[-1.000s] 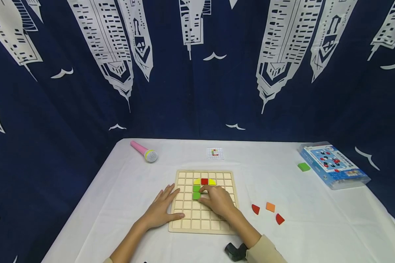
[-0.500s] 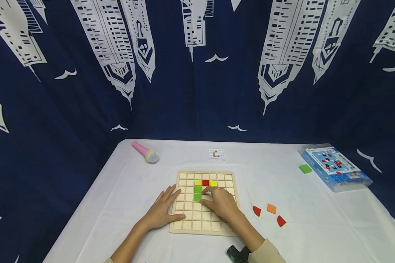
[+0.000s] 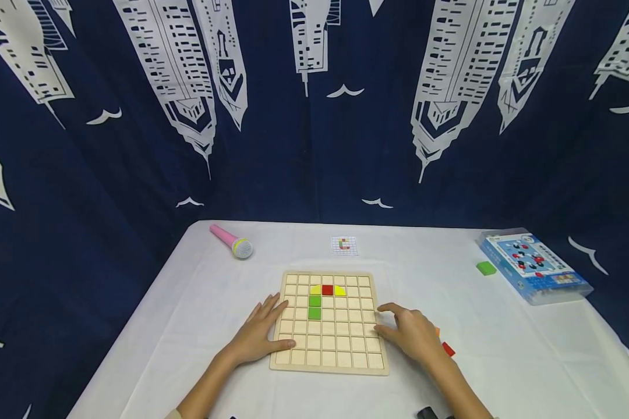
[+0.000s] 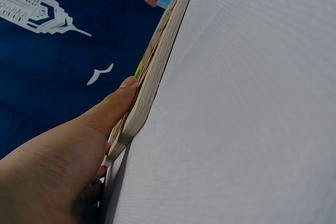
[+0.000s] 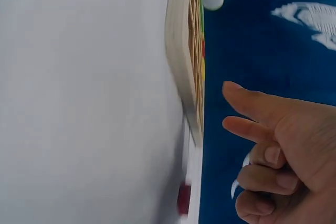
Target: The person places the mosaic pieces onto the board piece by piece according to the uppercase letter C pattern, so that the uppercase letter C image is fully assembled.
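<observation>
A wooden grid board (image 3: 346, 343) lies on the white table. Set in its squares are two green tiles (image 3: 314, 306), a red square tile (image 3: 327, 290) and two yellow pieces (image 3: 339, 290). My left hand (image 3: 262, 331) rests at the board's left edge, fingers spread, thumb (image 4: 118, 100) over the rim. Just off the right edge, my right hand (image 3: 411, 333) holds nothing. Its thumb and forefinger stand apart and its other fingers are curled, as the right wrist view shows. Near it, an orange tile (image 3: 438, 331) and a red piece (image 3: 448, 349) are partly covered by the hand.
A small pattern card (image 3: 344, 245) lies behind the board. At the back left is a pink toy microphone (image 3: 230, 241). A blue boxed set (image 3: 534, 265) stands at the back right, a loose green tile (image 3: 486, 268) beside it. A black object (image 3: 427, 413) shows at the front edge.
My right hand has moved right, from beside the green tiles to past the board's right edge, now covering one loose red piece. The left hand and the tiles on the board stay put.
</observation>
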A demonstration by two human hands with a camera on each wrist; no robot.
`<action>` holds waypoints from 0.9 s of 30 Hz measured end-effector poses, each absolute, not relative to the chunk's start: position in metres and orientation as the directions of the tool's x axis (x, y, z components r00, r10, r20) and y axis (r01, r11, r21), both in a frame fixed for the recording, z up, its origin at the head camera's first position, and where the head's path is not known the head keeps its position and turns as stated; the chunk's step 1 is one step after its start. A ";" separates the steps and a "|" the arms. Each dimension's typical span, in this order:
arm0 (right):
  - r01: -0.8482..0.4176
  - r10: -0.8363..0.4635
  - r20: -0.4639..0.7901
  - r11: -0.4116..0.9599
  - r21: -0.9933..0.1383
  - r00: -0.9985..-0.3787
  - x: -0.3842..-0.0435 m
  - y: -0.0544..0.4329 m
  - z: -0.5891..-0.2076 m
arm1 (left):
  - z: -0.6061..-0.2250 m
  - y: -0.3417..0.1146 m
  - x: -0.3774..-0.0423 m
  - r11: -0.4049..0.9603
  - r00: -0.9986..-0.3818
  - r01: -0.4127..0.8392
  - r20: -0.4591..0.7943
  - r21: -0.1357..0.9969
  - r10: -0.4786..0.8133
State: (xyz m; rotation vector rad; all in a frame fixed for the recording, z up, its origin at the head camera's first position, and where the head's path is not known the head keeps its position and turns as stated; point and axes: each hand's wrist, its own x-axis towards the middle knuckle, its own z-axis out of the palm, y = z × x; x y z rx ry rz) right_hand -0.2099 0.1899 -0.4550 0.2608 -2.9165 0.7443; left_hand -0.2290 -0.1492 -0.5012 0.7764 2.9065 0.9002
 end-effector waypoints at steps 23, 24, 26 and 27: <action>-0.158 -0.102 0.145 0.873 -0.461 -0.984 -0.193 0.247 -0.468 | -0.501 -0.148 -0.230 0.714 -0.879 0.454 0.141 0.533 0.455; -0.162 -0.103 0.150 0.871 -0.464 -0.983 -0.193 0.247 -0.468 | -0.501 -0.148 -0.230 0.717 -0.880 0.454 0.141 0.529 0.453; -0.168 -0.106 0.156 0.870 -0.464 -0.982 -0.194 0.246 -0.467 | -0.502 -0.148 -0.230 0.724 -0.883 0.450 0.137 0.523 0.449; -0.169 -0.107 0.157 0.871 -0.462 -0.982 -0.195 0.246 -0.467 | -0.501 -0.148 -0.230 0.723 -0.883 0.448 0.136 0.525 0.449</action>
